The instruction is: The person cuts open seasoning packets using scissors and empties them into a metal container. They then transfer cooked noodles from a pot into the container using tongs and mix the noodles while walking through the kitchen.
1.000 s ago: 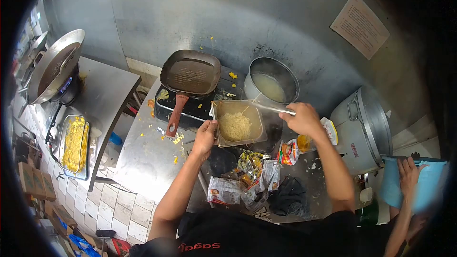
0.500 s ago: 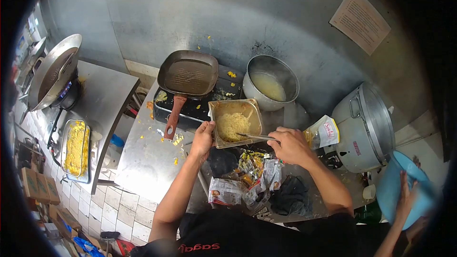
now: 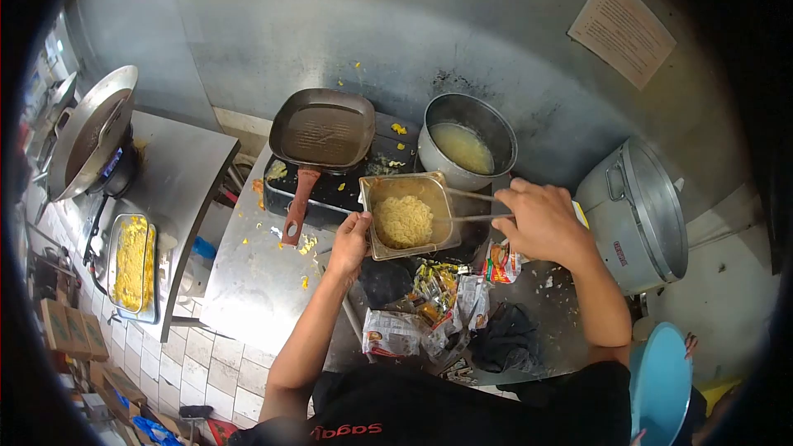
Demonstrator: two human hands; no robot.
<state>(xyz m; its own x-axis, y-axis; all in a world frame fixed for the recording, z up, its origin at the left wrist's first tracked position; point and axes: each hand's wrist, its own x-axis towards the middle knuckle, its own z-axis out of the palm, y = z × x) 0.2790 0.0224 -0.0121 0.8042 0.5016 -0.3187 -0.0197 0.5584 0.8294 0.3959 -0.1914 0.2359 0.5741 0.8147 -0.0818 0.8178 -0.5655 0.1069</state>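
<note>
My left hand grips the near left edge of a square metal food pan, thumb over the rim. A clump of cooked instant noodles lies in the pan. In my right hand are metal tongs, their two arms spread apart and pointing left over the pan's right side. Nothing shows between the tongs' arms. Behind the pan stands a deep pot with cloudy yellowish liquid. Below the pan lie torn noodle wrappers and a red-and-green packet.
A square grill pan rests on the black stove, its brown handle toward me. To the right stands a large lidded pot. Another person's hand holds a blue basin at lower right. A dark cloth lies near the table edge.
My right hand has moved right and the tongs' arms have spread apart, away from the noodles. The blue basin has shifted down and left. My left hand stays on the pan.
</note>
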